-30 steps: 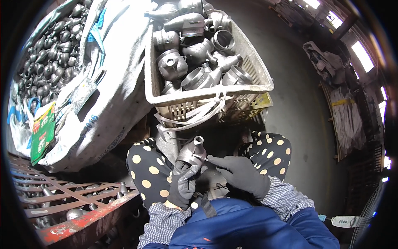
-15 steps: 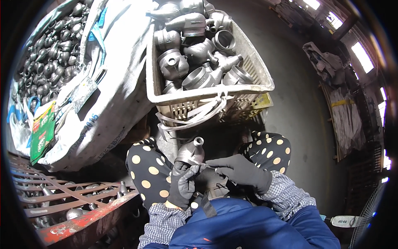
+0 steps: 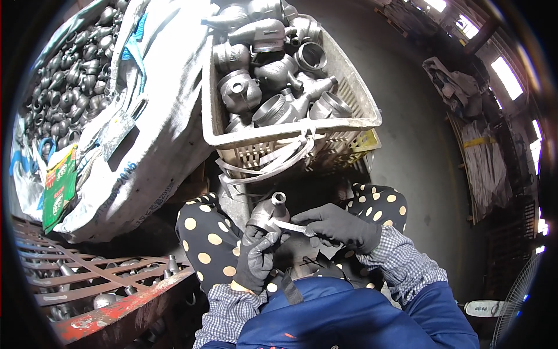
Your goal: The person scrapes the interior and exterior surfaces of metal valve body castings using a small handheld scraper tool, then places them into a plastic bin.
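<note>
My left hand (image 3: 254, 260), in a dark grey glove, is closed around the lower part of a grey metal casting (image 3: 266, 214). The casting has a rounded body and a short open spout pointing up and away from me. From the right, my gloved right hand (image 3: 343, 228) grips a narrow, flat, bright metal tool (image 3: 292, 227), file-like in shape. Its far end lies against the casting's side, just above my left fingers. My right fingers hide the tool's other end. Both hands are between my knees.
Ahead stands a pale plastic crate (image 3: 296, 129) heaped with similar castings (image 3: 264, 74). A large white woven sack (image 3: 168, 110) of small metal parts leans at left. Near left is a rusty metal rack (image 3: 110, 317) with more parts. A fan (image 3: 514, 302) stands at right.
The flat tool has turned and now shows its bright face. My right hand has shifted slightly, while my left hand and the casting stay almost in place.
</note>
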The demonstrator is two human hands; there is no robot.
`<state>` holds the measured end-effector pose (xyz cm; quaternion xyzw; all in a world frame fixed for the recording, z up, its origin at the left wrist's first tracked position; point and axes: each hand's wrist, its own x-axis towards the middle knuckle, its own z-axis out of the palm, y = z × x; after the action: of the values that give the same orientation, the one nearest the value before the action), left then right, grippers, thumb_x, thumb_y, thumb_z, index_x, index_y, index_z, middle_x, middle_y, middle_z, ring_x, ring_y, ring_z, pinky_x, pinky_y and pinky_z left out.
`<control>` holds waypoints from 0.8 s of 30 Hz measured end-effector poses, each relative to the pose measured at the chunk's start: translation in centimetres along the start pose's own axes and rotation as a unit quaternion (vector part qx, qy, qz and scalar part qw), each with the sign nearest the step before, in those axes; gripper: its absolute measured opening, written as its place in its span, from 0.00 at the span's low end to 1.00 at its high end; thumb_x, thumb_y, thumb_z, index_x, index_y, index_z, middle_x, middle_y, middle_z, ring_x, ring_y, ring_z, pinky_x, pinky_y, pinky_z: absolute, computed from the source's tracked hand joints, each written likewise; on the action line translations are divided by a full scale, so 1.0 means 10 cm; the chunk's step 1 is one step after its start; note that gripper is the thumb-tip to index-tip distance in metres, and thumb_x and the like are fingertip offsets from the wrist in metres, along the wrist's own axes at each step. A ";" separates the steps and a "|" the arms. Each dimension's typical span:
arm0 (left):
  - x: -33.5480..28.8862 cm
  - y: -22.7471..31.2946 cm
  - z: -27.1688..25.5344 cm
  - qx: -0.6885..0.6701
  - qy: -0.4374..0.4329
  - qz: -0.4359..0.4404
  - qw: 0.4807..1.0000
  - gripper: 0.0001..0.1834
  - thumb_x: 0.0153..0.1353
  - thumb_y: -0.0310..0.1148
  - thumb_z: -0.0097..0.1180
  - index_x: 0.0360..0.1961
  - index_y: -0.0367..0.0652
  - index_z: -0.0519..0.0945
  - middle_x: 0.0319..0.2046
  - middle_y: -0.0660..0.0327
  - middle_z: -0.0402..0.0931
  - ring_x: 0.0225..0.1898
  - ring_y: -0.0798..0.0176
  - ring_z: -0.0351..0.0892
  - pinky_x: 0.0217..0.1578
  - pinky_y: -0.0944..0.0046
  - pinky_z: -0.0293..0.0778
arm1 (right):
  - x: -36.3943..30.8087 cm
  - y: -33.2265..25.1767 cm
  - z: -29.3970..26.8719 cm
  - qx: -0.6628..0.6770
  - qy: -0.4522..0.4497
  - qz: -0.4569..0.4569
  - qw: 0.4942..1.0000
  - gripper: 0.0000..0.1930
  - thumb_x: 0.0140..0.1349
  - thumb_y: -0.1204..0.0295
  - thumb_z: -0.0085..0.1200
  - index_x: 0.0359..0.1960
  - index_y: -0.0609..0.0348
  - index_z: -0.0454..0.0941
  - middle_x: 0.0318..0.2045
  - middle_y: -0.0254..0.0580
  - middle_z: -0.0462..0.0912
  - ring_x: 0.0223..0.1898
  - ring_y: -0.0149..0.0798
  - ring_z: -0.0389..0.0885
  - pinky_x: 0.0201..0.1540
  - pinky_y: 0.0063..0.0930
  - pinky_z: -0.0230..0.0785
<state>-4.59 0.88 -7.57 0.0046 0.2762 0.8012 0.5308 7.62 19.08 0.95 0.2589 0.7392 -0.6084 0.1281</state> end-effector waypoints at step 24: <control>0.01 -0.08 -0.17 -0.011 -0.011 0.059 0.998 0.20 0.56 0.17 0.55 0.51 0.33 0.72 0.42 0.55 0.78 0.44 0.61 0.79 0.46 0.62 0.79 | -0.16 -0.02 0.37 -0.306 0.155 -0.173 0.923 0.24 0.57 0.72 0.52 0.57 0.42 0.75 0.28 0.41 0.78 0.29 0.45 0.79 0.31 0.35 0.71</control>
<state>-4.51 0.42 -9.40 0.0239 0.2606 0.8343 0.4853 8.38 15.14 1.13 0.1662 0.9332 -0.3179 -0.0222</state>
